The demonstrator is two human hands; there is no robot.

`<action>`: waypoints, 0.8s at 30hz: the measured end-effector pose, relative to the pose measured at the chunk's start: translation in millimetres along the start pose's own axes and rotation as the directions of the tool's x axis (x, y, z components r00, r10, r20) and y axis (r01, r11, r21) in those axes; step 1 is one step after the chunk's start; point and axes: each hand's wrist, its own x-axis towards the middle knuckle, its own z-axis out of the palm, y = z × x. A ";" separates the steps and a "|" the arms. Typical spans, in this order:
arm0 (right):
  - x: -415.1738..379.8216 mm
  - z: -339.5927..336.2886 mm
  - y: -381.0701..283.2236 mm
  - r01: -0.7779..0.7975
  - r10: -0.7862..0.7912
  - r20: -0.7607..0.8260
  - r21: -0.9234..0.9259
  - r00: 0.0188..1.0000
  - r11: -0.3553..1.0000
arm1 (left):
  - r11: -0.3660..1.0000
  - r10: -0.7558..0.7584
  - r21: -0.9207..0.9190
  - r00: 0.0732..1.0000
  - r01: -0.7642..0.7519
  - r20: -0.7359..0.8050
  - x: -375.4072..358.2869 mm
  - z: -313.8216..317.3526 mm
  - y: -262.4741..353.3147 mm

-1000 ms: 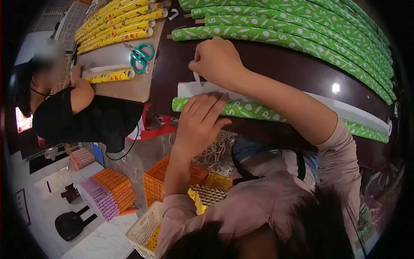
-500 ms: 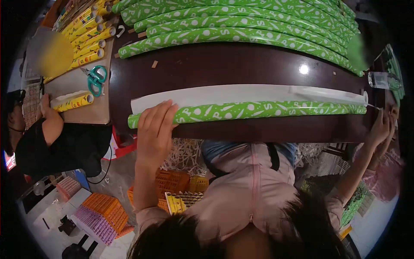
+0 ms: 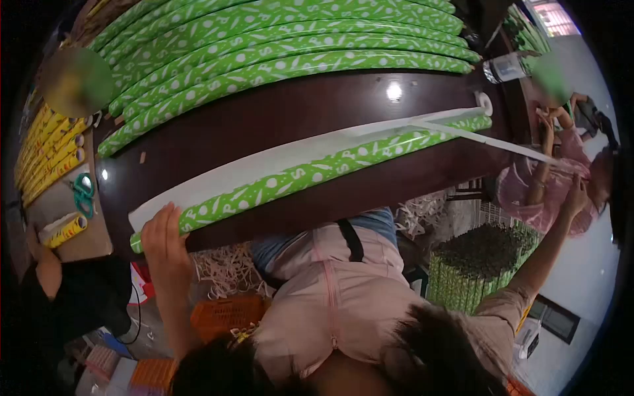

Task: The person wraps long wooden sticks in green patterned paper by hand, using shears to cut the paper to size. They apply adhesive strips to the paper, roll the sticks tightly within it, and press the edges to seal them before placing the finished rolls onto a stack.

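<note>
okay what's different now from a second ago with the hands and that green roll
The right hand left the roll's near end, where it pinched the white strip, and has drawn that strip off past the far end, clear of the table. The left hand stays pressed on the green roll.

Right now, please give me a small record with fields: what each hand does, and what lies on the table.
left hand: left hand presses the end of the green roll
right hand: right hand pulls a white strip off the roll's far end
table: dark table, white paper beside the roll
behind: stacked green rolls
far left: scissors, yellow rolls
</note>
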 end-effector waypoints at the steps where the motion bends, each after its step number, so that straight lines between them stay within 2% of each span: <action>1: 40.6 -18.8 21.2 0.041 -0.040 -0.025 0.050 0.999 0.998 | 0.999 -0.014 -0.038 1.000 0.015 0.020 0.7 0.0 -1.9; 2: 76.3 -38.4 32.6 0.085 -0.080 -0.052 0.098 0.995 0.992 | 0.997 -0.028 -0.073 0.999 0.031 0.041 1.0 -0.2 -3.1; 4: 107.9 -81.9 -4.8 0.052 -0.031 -0.107 0.197 0.994 0.979 | 0.997 0.015 -0.071 1.000 -0.014 0.003 -1.3 0.2 -2.5; 9: 63.5 -168.1 -7.5 0.029 -0.013 -0.155 0.101 0.988 0.995 | 0.995 0.034 -0.099 0.999 -0.034 -0.009 -0.3 -4.7 0.8; 13: 34.9 -231.1 34.0 0.007 -0.001 -0.163 0.040 0.987 0.999 | 0.995 0.062 -0.081 0.998 -0.064 -0.035 -5.2 2.7 -7.9; 19: -8.3 -271.4 49.5 -0.004 0.002 -0.111 -0.025 0.994 1.000 | 0.996 0.022 -0.082 1.000 -0.022 0.002 -6.9 2.6 -8.6; 24: -45.1 -306.4 52.0 -0.003 -0.001 -0.048 -0.095 0.999 0.995 | 0.995 0.051 -0.086 0.999 -0.052 -0.015 -7.7 5.6 -12.9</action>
